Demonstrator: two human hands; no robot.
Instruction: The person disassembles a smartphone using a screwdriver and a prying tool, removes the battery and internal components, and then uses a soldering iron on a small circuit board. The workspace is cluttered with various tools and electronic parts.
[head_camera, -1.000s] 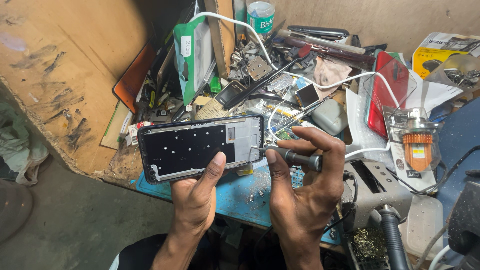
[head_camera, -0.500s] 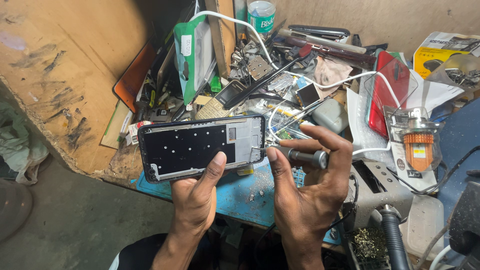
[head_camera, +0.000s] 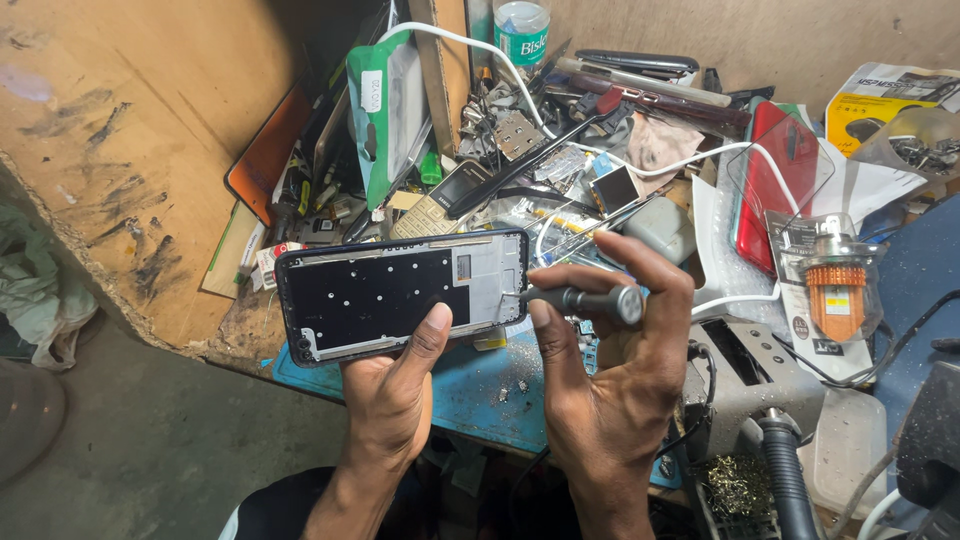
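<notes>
Phone frame (head_camera: 400, 295) left of screwdriver (head_camera: 585, 300), above mat (head_camera: 480, 385), cluttered bench (head_camera: 620, 150) behind.

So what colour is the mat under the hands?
Blue; the mat shows best in the head view, below the phone frame.

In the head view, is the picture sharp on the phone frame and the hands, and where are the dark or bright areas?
Head view: the phone frame, left hand and right hand with the screwdriver are sharp and evenly lit; the space under the bench at the lower left is dim; the clear plastic cover at the right shows mild glare.
</notes>
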